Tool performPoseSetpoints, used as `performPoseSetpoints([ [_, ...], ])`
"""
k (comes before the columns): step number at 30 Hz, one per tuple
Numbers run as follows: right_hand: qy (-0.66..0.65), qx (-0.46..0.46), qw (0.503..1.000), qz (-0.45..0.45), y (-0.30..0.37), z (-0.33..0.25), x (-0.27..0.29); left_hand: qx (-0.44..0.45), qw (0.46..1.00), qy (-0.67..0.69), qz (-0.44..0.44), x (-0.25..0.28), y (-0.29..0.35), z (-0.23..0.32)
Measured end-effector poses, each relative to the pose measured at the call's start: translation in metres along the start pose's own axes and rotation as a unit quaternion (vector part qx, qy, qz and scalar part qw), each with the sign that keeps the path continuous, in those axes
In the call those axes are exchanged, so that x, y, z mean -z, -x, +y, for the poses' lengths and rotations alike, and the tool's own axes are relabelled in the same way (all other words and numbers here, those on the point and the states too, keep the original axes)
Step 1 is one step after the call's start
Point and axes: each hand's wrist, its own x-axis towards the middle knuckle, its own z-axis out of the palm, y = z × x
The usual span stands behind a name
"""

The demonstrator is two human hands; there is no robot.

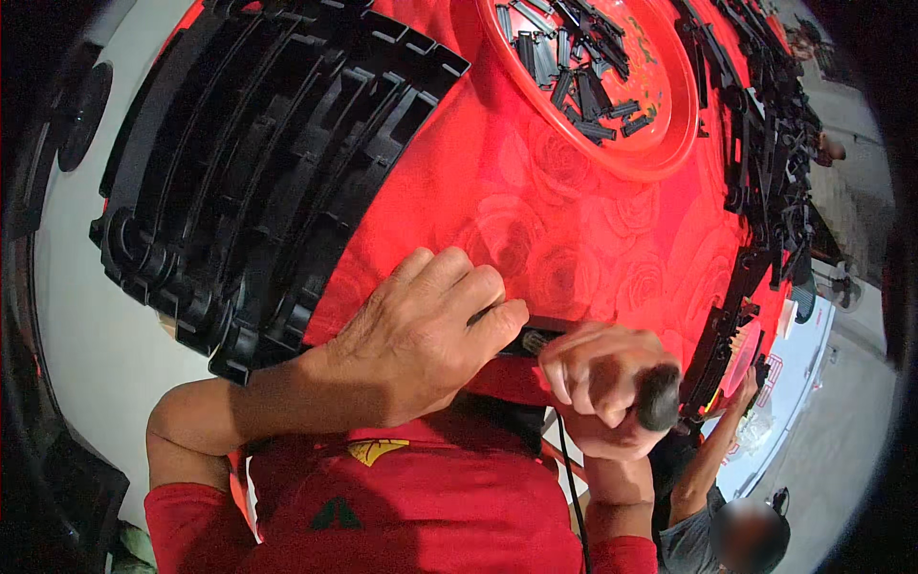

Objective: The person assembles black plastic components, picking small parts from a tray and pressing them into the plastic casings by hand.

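Note:
My left hand (430, 320) is closed over the near part of the red tablecloth, thumb pressed against the curled fingers. A bit of a dark piece shows between them, mostly hidden. Just to its right, my right hand (602, 378) is wrapped around a tool with a rounded black handle end (658, 397) pointing up toward me. The tool's kind cannot be made out. Between the two hands a small metallic bit (537, 340) shows beside a dark strip; what it belongs to is unclear.
Long black slotted plastic parts (277, 163) lie stacked at left. A red basin (660, 158) at the far side holds several small black pieces. More black parts (765, 163) crowd the right edge. A co-worker's arm (712, 459) reaches toward a pink basket (741, 359) at right.

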Motion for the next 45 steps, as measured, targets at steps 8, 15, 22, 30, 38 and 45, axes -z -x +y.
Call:
performPoseSetpoints([
  [8, -0.054, -0.013, 0.989, 0.137, 0.006, 0.008, -0.005, -0.022, 0.999, -0.032, 0.009, 0.000, -0.001, -0.001],
  [15, -0.062, 0.069, 0.983, 0.157, 0.044, -0.018, 0.015, -0.045, 0.997, -0.046, 0.033, 0.012, -0.004, 0.014],
  [22, -0.088, 0.080, 0.976, 0.180, 0.049, -0.007, 0.026, -0.079, 0.992, -0.081, -0.049, 0.006, -0.016, 0.019],
  [30, -0.097, 0.070, 0.981, 0.156, 0.051, -0.005, 0.032, -0.077, 0.991, -0.097, -0.043, -0.004, -0.016, 0.015],
  [38, -0.078, 0.066, 0.978, 0.180, 0.050, -0.009, 0.028, -0.081, 0.990, -0.112, -0.030, -0.006, -0.016, 0.014],
  [45, -0.071, 0.072, 0.979, 0.176, 0.046, -0.012, 0.025, -0.080, 0.990, -0.113, -0.033, -0.005, -0.015, 0.014],
])
